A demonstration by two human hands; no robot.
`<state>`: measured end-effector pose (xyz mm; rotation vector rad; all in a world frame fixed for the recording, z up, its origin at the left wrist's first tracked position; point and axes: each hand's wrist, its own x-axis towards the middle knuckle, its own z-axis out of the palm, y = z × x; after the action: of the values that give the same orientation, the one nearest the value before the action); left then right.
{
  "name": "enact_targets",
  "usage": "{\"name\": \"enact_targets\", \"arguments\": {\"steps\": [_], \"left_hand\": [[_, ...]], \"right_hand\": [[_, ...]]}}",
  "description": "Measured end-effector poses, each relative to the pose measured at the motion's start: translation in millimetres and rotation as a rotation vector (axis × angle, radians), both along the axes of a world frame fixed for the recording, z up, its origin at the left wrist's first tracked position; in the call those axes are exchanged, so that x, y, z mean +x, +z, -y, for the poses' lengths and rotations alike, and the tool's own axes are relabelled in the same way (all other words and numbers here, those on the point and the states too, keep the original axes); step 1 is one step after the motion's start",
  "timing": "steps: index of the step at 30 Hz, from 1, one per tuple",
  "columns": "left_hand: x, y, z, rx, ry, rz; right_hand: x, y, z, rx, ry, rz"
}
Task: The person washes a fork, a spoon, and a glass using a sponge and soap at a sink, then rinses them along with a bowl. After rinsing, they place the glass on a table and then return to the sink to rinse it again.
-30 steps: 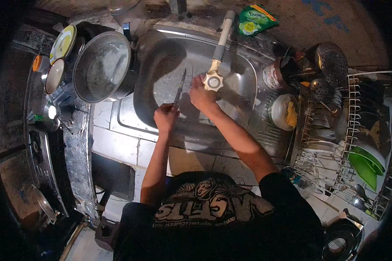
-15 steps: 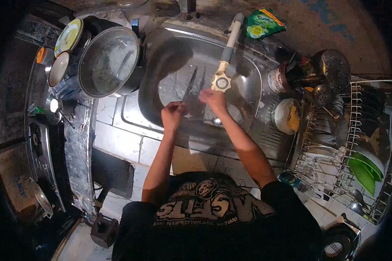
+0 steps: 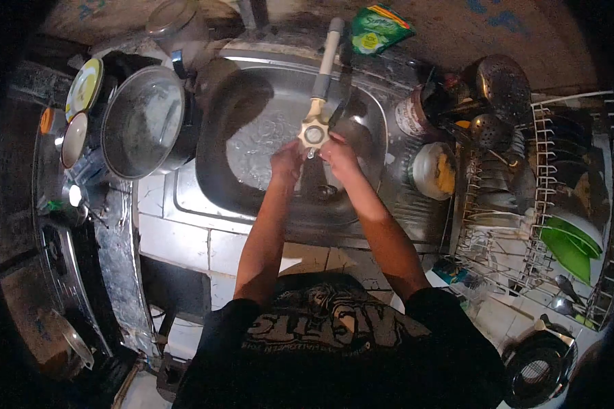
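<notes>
Both of my hands meet over the steel sink (image 3: 252,198), right under the cream tap head (image 3: 314,133) of the long faucet (image 3: 325,61). My left hand (image 3: 285,161) is closed, fingers curled toward the right one. My right hand (image 3: 339,155) is closed too and touches the left at the fingertips. The knife that my left hand held a moment ago is hidden between the hands and the tap head. Water glistens on the sink floor (image 3: 259,146) to the left of the hands.
A large steel pot (image 3: 143,119) and stacked plates (image 3: 82,85) stand left of the sink, beyond them a stove (image 3: 58,238). A green pouch (image 3: 378,27) lies behind the faucet. A tin (image 3: 411,116), a sponge bowl (image 3: 433,174) and a full dish rack (image 3: 546,204) fill the right.
My left hand moved right with the knife to meet my right hand under the tap head. The blade, plainly seen before, is now out of sight.
</notes>
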<state>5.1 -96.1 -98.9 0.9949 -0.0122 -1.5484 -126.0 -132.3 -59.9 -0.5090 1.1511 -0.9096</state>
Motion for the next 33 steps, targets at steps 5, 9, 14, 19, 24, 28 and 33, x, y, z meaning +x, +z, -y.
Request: {"name": "enact_targets", "arguments": {"steps": [5, 9, 14, 19, 24, 28, 33], "left_hand": [[-13.5, -33.3, 26.6, -0.058, -0.082, 1.005], [-7.7, -57.5, 26.6, -0.013, -0.218, 1.243], [14.3, -48.1, -14.2, 0.172, -0.24, 1.211], [23.7, 35.7, -60.4, -0.205, -0.7, 1.568], [21.0, 7.1, -80.1, -0.404, -0.966, 1.711], [10.2, 4.3, -85.5, -0.237, -1.255, 1.872], [11.3, -28.3, -86.7, -0.369, -1.213, 2.01]], "right_hand": [[-8.1, 47.5, -11.4, 0.025, 0.041, 0.065], [-28.3, 50.6, -20.0, 0.057, 0.076, 0.093], [-62.4, 59.5, -31.3, 0.113, 0.093, -0.385], [-100.0, 148.1, -49.6, -0.524, 0.381, -0.942], [-137.8, 240.7, -44.0, -0.699, 0.306, -1.102], [-151.8, 334.4, -28.1, -0.719, 0.072, -1.267], [-179.7, 373.8, 32.4, -0.868, -0.027, -1.539]]}}
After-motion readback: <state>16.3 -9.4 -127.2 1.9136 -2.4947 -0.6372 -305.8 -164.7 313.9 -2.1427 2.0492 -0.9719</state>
